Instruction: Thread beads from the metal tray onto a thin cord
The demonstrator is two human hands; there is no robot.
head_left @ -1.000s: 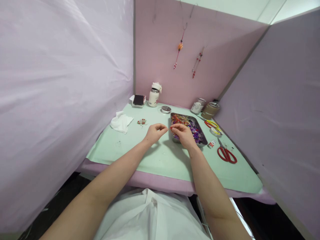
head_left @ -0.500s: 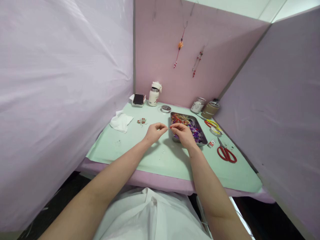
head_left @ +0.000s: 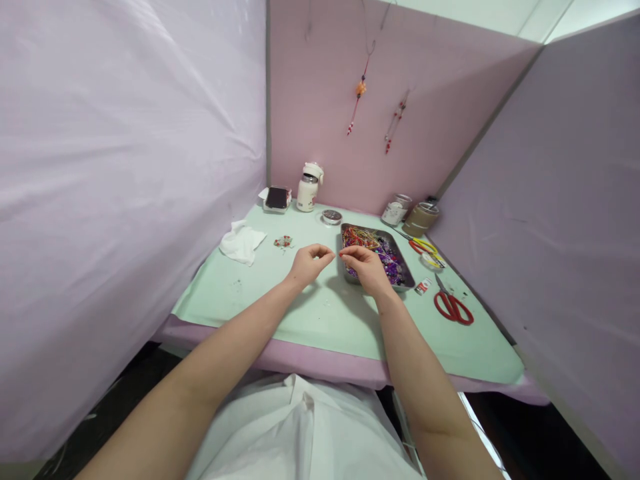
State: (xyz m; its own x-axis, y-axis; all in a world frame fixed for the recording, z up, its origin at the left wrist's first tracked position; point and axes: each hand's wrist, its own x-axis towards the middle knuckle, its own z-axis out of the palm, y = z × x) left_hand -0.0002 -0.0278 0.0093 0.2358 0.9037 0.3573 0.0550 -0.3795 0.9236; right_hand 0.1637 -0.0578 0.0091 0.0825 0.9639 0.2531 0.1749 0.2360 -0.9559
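Above the pale green table, my left hand (head_left: 311, 264) is pinched closed; whatever lies between its fingertips is too small to make out. My right hand (head_left: 367, 267) pinches a small red bead (head_left: 341, 254) just across a narrow gap from the left fingertips. Partly behind my right hand is a metal tray (head_left: 407, 283) holding purple beads (head_left: 391, 261) and red and gold strings (head_left: 361, 237). A small cluster of red and green beads (head_left: 283, 241) lies on the table to the left of my hands.
Red-handled scissors (head_left: 453, 309), a small red-and-white packet (head_left: 423, 287) and yellow-handled pliers (head_left: 425, 248) lie right of the tray. Behind stand a white bottle (head_left: 307, 190), a round container (head_left: 331, 217) and two jars (head_left: 397, 210). A white cloth (head_left: 242, 242) lies left; beaded strands (head_left: 361, 89) hang on the wall.
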